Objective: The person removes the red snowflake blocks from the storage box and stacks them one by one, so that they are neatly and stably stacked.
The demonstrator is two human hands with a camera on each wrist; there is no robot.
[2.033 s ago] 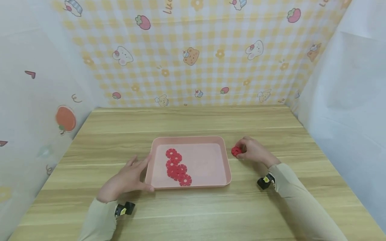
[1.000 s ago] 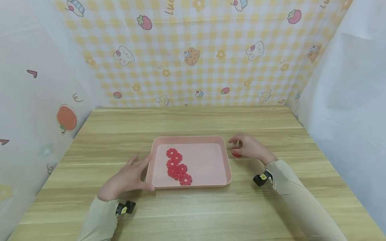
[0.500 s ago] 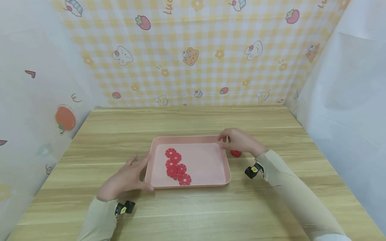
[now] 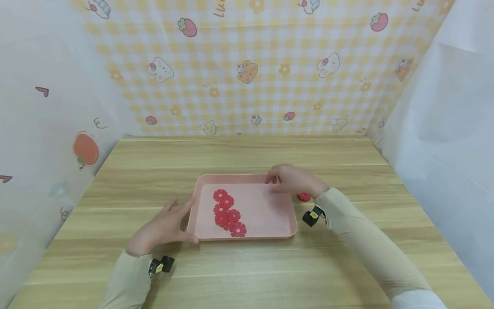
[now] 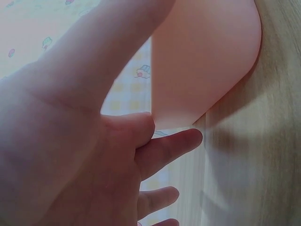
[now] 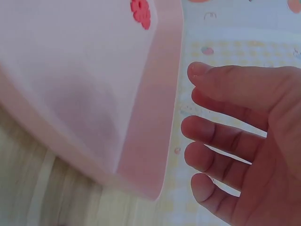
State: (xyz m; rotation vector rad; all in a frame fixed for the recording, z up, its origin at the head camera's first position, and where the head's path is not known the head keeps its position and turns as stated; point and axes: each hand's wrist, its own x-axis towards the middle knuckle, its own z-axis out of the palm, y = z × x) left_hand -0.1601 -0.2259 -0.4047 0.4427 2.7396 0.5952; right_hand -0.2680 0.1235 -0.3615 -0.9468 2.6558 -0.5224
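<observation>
A shallow pink tray (image 4: 262,210) lies on the table, with several red snowflake discs (image 4: 221,209) overlapping in a line along its left half. Beside its right side sits another red snowflake disc (image 4: 303,197), partly hidden by the right wrist. The left hand (image 4: 164,229) rests against the tray's left end, thumb at the near corner and outstretched index finger along the side. Over the tray's far right corner is the right hand (image 4: 295,180). Its fingers are loosely bent, and the right wrist view shows nothing between thumb and fingertips.
The tray stands on a wood-grain table (image 4: 247,274). A yellow checked cloth (image 4: 270,94) with cartoon prints hangs behind it, and pale sheets (image 4: 444,128) close in the sides. Both wrists carry small black cameras (image 4: 167,264).
The right hand has left the red disc on the table and moved leftward, up over the tray's far right corner, empty. The left hand has stayed at the tray's left end.
</observation>
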